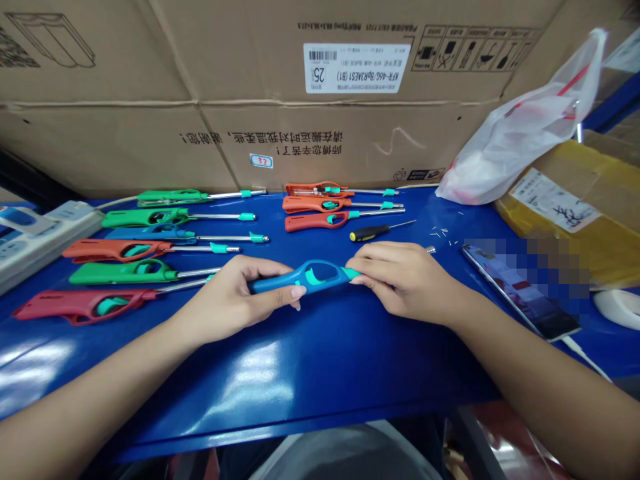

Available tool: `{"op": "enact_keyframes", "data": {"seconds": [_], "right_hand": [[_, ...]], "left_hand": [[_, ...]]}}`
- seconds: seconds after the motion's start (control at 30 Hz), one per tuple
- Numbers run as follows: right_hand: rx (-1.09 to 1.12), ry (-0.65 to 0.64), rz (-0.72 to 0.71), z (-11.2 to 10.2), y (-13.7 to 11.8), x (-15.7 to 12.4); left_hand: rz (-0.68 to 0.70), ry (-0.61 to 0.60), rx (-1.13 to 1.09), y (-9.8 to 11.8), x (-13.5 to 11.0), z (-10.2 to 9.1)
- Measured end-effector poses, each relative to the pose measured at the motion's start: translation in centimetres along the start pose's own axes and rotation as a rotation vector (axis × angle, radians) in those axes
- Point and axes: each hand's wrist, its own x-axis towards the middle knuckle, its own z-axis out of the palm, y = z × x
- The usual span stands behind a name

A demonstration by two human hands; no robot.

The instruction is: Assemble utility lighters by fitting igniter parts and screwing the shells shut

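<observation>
A blue long-necked gas lighter [300, 275] with a teal trigger is held level above the table, between both hands. My left hand [240, 297] wraps its handle end, thumb lying along the near side. At the other end, my right hand [400, 277] grips the lighter by its teal collar and neck; a metal tip shows just past the knuckles, and the rest of the tube is hidden. Behind the hands lies a black and yellow screwdriver [370, 233]. Several small screws [443, 233] are scattered to its right.
Several green, orange, blue and red lighters lie in a column at left, such as a red one [85, 303]. Orange-red lighters [317, 220] sit at centre back. A phone [520, 290], plastic bag [520, 133], taped parcel [565, 200] and power strip [50, 233] flank the blue table [300, 393].
</observation>
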Motion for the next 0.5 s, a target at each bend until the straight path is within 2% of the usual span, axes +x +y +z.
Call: {"op": "enact_keyframes", "data": {"seconds": [0.13, 0.23, 0.33, 0.4, 0.5], "right_hand": [[-0.035, -0.015, 0.018, -0.1, -0.2, 0.0], [-0.013, -0.027, 0.057, 0.1, -0.2, 0.1], [0.074, -0.043, 0.201, 0.4, -0.1, 0.3], [0.126, -0.047, 0.306, 0.6, 0.0, 0.4], [0.141, -0.013, 0.377, 0.8, 0.4, 0.5]], "left_hand": [[-0.003, -0.038, -0.013, -0.4, 0.4, -0.1], [0.093, 0.037, 0.131, -0.9, 0.9, -0.1], [0.222, 0.141, 0.298, -1.1, 1.2, -0.1], [0.302, 0.139, 0.353, -1.3, 1.3, -0.1], [0.316, 0.123, 0.368, -1.3, 1.5, -0.3]]}}
